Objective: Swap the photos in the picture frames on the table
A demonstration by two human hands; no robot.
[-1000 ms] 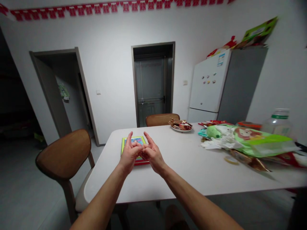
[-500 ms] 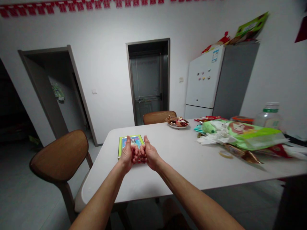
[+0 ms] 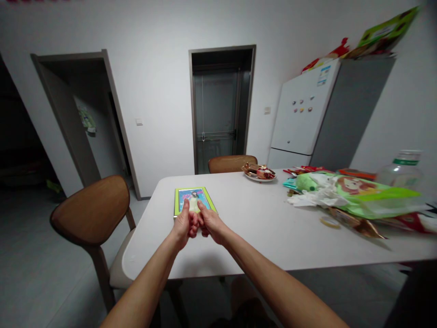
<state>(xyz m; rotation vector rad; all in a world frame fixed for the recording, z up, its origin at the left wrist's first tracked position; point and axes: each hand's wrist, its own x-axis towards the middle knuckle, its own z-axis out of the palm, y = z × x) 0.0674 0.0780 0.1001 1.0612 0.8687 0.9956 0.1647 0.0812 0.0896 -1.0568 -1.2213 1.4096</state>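
My left hand (image 3: 186, 223) and my right hand (image 3: 209, 221) meet just above the table, knuckle to knuckle. Both have curled fingers and raised thumbs, and I see nothing in either of them. Beyond them, a flat picture box with a lime-green border (image 3: 176, 202) lies on the white table (image 3: 246, 228). It shows a figure in a pale dress on a blue ground. My thumbs and fingers cover part of its near edge; whether they touch it I cannot tell.
At the right lie a green printed bag (image 3: 375, 198), crumpled white tissues (image 3: 312, 198), a tape roll (image 3: 329, 222) and a clear bottle (image 3: 399, 175). A plate of wrapped items (image 3: 259, 174) sits at the back. Wooden chairs (image 3: 94, 209) stand at the left and far side.
The view has shifted, so the room sits differently in the frame. My hands have come a little closer together, the thumbs now leaning in, and more of the picture box shows.
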